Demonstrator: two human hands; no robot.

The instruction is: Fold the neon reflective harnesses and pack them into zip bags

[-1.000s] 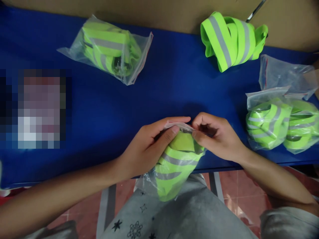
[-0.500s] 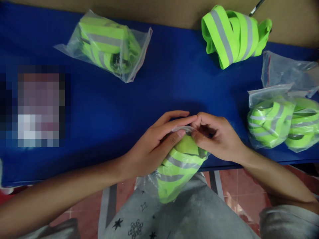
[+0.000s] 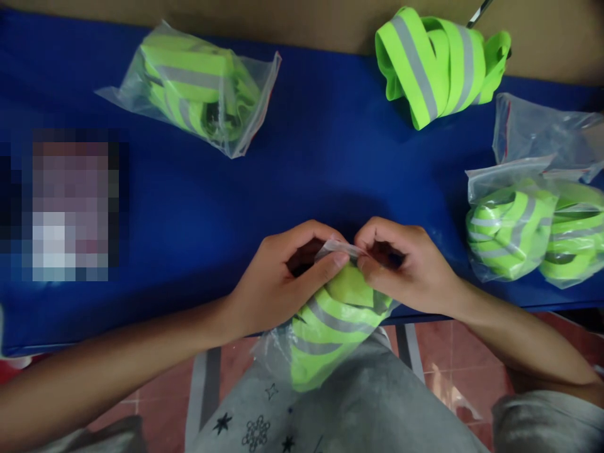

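Note:
Between my hands is a clear zip bag (image 3: 283,343) with a folded neon-green reflective strap (image 3: 337,314) inside, tilted over my lap at the table's front edge. The thumb and fingers of my left hand (image 3: 278,277) pinch the bag's top edge from the left. My right hand (image 3: 410,267) pinches the same edge just beside it, its other fingers curled. The two sets of fingertips are close together at the zip strip. The bag's lower end hangs below the table edge, in front of grey patterned clothing (image 3: 349,402).
A bagged green strap (image 3: 189,78) lies at the back left of the blue table (image 3: 198,195). An unbagged strap bundle (image 3: 434,69) sits at the back right. Two filled bags (image 3: 512,226) and an unfilled zip bag (image 3: 542,135) lie on the right. A blurred-out object (image 3: 70,207) is at left.
The fingers of my left hand have drawn back from stretched out along the bag's top to a bent pinch. Both hands still hold the bag; the view has shifted slightly.

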